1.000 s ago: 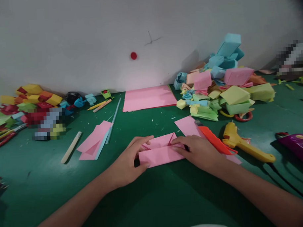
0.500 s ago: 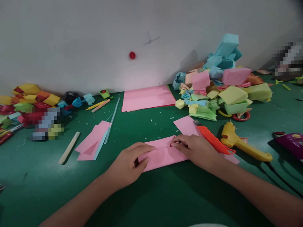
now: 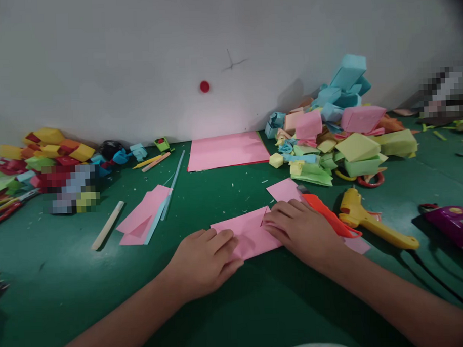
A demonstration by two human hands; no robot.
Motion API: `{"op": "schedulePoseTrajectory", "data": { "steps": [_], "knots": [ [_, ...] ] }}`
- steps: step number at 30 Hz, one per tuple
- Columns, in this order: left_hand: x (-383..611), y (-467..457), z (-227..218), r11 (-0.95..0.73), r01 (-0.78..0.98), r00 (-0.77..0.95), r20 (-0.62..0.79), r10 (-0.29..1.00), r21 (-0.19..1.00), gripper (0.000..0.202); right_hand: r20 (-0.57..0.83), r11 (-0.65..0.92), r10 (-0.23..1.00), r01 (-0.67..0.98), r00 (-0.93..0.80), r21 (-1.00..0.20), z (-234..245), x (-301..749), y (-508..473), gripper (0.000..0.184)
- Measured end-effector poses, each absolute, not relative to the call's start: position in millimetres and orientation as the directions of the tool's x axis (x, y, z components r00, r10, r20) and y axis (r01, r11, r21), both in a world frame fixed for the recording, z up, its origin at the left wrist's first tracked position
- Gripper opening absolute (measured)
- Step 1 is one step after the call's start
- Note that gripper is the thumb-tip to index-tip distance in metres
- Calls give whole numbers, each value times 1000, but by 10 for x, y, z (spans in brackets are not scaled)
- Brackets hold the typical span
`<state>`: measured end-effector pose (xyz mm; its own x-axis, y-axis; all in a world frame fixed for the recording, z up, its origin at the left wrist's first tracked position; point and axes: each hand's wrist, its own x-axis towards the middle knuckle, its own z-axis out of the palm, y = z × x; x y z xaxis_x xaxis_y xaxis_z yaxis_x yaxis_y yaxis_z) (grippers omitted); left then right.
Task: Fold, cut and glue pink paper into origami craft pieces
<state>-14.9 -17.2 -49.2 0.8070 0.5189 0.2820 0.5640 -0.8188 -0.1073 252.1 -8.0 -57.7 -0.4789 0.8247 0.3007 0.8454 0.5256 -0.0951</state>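
Observation:
A folded sheet of pink paper (image 3: 252, 232) lies on the green table between my hands. At its left end, my left hand (image 3: 204, 260) has curled fingers on top and the thumb along the near edge. My right hand (image 3: 304, 231) bends its fingers over the right end, pressing on the folded layers and covering that part. Just beyond the right hand, another pink paper piece (image 3: 283, 189) lies partly under an orange tool (image 3: 324, 216) with a dark tip.
Pink sheets (image 3: 226, 152) lie by the wall. A heap of folded paper pieces (image 3: 357, 144) stands back right, near a yellow glue gun (image 3: 373, 224) and a purple device (image 3: 451, 226). Pink scraps (image 3: 142, 217), a pale stick (image 3: 108, 226) and colourful paper shapes (image 3: 50, 149) are left.
My left hand has shifted right and nearer along the paper, its thumb now at the near edge. The paper is turned slightly, and the right fingers have flattened further over its end.

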Motion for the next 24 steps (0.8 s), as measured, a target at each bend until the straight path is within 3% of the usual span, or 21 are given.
{"op": "schedulePoseTrajectory", "data": {
  "steps": [3, 7, 15, 21, 24],
  "knots": [
    [-150, -188, -491, -825, 547, 822, 274, 498, -142, 41, 348, 664, 710, 747, -612, -43, -517, 2538, -141, 24],
    [-159, -181, -503, -786, 580, 806, 289, 516, -213, 34, 280, 799, 590, 597, -757, -68, -470, 2551, -181, 28],
    [-127, -177, -516, -682, 656, 754, 318, 575, -323, 28, 264, 771, 619, 637, -740, -24, -605, 2514, -142, 35],
    [-139, -161, -583, -817, 526, 836, 320, 446, -235, 34, 265, 748, 643, 663, -718, -19, -652, 2492, -195, 41],
    [-153, -174, -614, -831, 524, 843, 255, 474, -186, 43, 243, 743, 647, 669, -722, 9, -680, 2480, -231, 46]
  ]
}}
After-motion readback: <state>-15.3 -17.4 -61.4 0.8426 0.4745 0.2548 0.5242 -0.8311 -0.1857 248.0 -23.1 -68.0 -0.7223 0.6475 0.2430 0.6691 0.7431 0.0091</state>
